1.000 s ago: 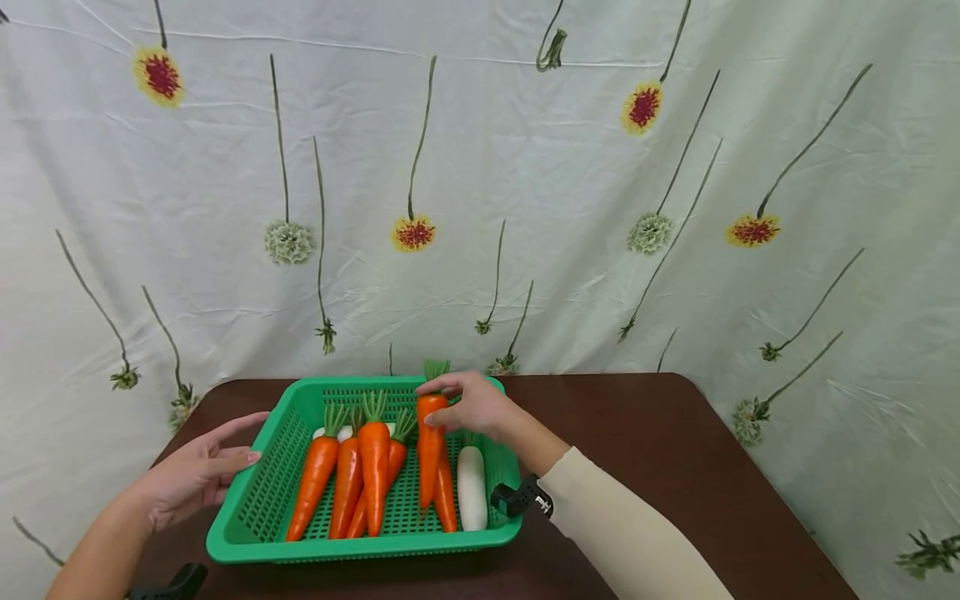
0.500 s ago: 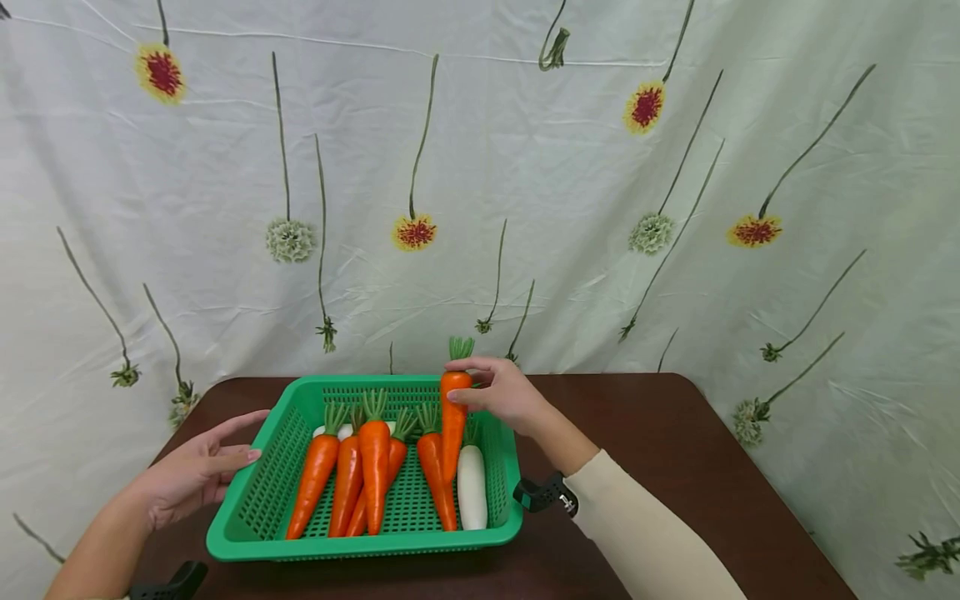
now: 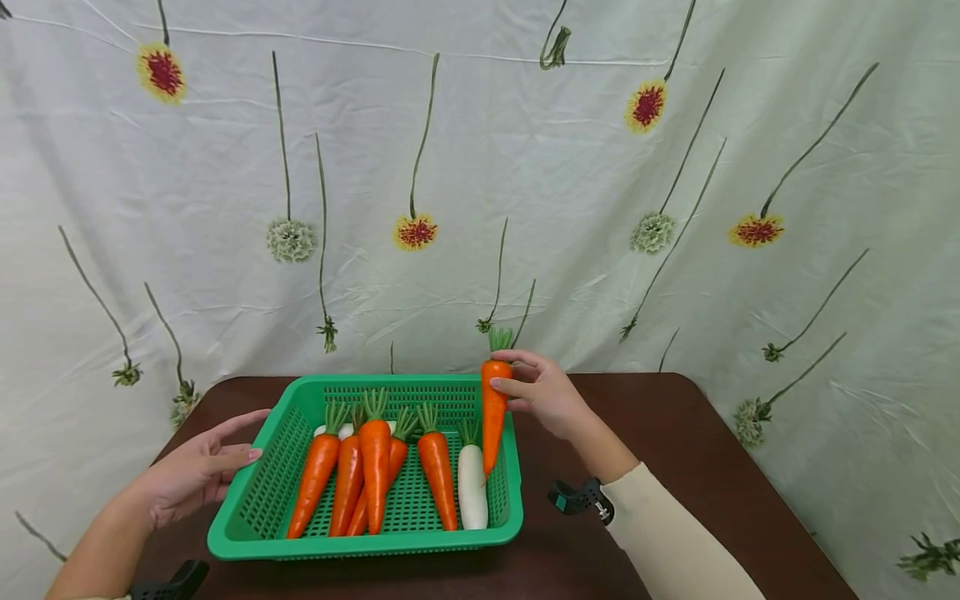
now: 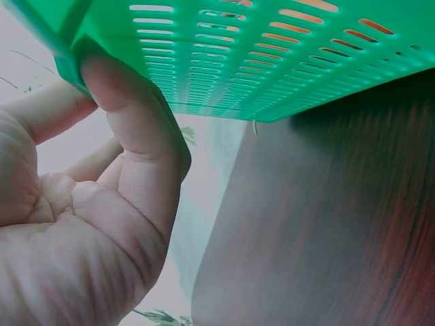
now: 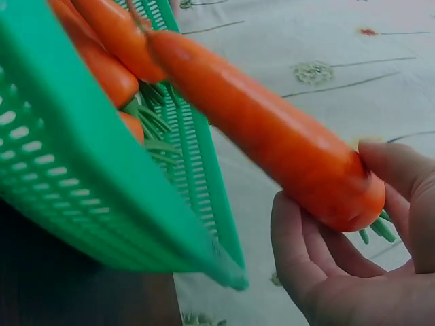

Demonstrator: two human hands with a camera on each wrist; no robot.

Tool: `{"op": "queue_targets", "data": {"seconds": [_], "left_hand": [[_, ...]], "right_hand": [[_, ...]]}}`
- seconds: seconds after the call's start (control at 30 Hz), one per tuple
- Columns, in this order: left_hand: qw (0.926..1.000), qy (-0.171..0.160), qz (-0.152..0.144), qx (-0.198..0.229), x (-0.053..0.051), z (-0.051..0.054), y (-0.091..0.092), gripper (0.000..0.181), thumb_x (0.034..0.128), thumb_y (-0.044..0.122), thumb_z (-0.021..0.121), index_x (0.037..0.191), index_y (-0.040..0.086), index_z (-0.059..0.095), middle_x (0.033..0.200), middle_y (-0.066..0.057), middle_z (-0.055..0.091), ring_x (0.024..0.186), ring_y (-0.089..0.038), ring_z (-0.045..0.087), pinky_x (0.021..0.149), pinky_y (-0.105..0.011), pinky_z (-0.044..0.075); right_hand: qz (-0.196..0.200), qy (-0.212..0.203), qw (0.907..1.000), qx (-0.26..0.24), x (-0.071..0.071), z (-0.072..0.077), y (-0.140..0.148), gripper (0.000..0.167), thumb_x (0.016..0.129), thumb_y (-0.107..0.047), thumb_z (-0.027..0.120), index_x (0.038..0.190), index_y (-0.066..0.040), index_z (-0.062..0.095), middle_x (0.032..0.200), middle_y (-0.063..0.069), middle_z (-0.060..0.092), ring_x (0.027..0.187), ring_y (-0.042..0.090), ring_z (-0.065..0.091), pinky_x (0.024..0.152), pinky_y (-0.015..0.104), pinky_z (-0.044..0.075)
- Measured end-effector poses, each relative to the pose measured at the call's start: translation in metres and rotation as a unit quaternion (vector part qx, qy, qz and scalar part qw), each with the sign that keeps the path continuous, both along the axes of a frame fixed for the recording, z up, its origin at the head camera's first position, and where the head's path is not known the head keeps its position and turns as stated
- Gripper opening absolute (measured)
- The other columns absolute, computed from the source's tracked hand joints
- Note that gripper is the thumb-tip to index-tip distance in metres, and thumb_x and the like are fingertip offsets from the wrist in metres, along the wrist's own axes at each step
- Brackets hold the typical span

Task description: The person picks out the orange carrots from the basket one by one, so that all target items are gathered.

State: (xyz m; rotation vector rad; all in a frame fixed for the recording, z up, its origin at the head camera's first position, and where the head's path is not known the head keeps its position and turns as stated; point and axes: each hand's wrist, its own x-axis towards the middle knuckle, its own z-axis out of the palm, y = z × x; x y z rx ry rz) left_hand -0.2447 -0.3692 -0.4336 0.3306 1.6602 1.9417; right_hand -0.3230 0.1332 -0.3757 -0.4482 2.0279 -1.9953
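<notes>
My right hand point(image 3: 551, 396) holds an orange carrot point(image 3: 493, 408) near its leafy end, with thumb and fingers on opposite sides. The carrot hangs tip down over the right rim of a green plastic basket point(image 3: 360, 550). In the right wrist view the carrot point(image 5: 265, 129) slants past the basket's wall point(image 5: 136, 163). At the basket's left rim is my left hand point(image 3: 198, 471). Its thumb and a finger grip that rim, as the left wrist view shows the hand point(image 4: 102, 204) beneath it. Inside the basket lie several carrots point(image 3: 375, 475) and a white radish point(image 3: 472, 487).
The basket stands on a dark brown table point(image 3: 615, 442), which extends to the right. A pale cloth with printed flowers point(image 3: 480, 183) hangs behind. More white pieces show partly behind the carrots' tops.
My right hand has carried the carrot up and rightward, from the basket's interior to its right rim. My left hand has stayed at the left rim.
</notes>
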Motion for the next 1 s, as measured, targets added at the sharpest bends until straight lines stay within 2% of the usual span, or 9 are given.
{"op": "queue_targets", "data": {"seconds": [0.2, 0.5, 0.7, 0.8, 1.0], "left_hand": [[1.0000, 0.000, 0.008, -0.001, 0.001, 0.000, 0.000, 0.059, 0.1114, 0.009, 0.039, 0.157, 0.038, 0.018, 0.131, -0.006, 0.071, 0.114, -0.029, 0.073, 0.097, -0.055, 0.058], [0.9996, 0.012, 0.025, -0.010, -0.001, -0.002, -0.001, 0.055, 0.1110, 0.008, 0.041, 0.155, 0.037, 0.025, 0.128, -0.005, 0.073, 0.110, -0.029, 0.074, 0.095, -0.055, 0.058], [0.9995, 0.011, 0.026, -0.015, -0.002, -0.002, -0.001, 0.057, 0.1111, 0.010, 0.041, 0.157, 0.036, 0.022, 0.128, -0.005, 0.073, 0.110, -0.028, 0.074, 0.094, -0.055, 0.059], [0.9996, 0.010, 0.025, -0.012, -0.001, -0.002, -0.001, 0.055, 0.1112, 0.009, 0.041, 0.155, 0.038, 0.025, 0.127, -0.005, 0.073, 0.110, -0.028, 0.074, 0.094, -0.055, 0.058], [0.9996, 0.010, 0.025, -0.009, 0.000, -0.001, 0.001, 0.053, 0.1113, 0.009, 0.040, 0.153, 0.039, 0.028, 0.127, -0.005, 0.073, 0.110, -0.027, 0.074, 0.094, -0.054, 0.059]], "right_hand": [[-0.017, -0.008, 0.9995, -0.026, 0.003, -0.004, 0.021, 0.056, 0.096, -0.006, 0.071, 0.148, -0.004, 0.052, 0.137, 0.019, 0.060, 0.105, 0.025, 0.070, 0.091, 0.036, 0.063], [-0.047, 0.004, 0.9978, -0.046, 0.008, -0.021, 0.049, 0.053, 0.096, -0.002, 0.069, 0.147, -0.001, 0.051, 0.128, 0.015, 0.065, 0.103, 0.024, 0.070, 0.089, 0.037, 0.064], [-0.059, -0.005, 0.9977, -0.033, 0.009, -0.037, 0.062, 0.056, 0.095, -0.003, 0.071, 0.148, -0.001, 0.052, 0.130, 0.015, 0.062, 0.106, 0.026, 0.070, 0.093, 0.044, 0.063], [-0.057, -0.006, 0.9981, -0.024, 0.009, -0.047, 0.068, 0.057, 0.095, -0.005, 0.072, 0.148, -0.002, 0.052, 0.131, 0.015, 0.062, 0.106, 0.026, 0.070, 0.095, 0.048, 0.062], [-0.054, -0.021, 0.9983, -0.004, 0.006, -0.067, 0.078, 0.056, 0.095, -0.007, 0.073, 0.147, -0.002, 0.053, 0.132, 0.016, 0.064, 0.104, 0.026, 0.071, 0.093, 0.047, 0.063]]}}
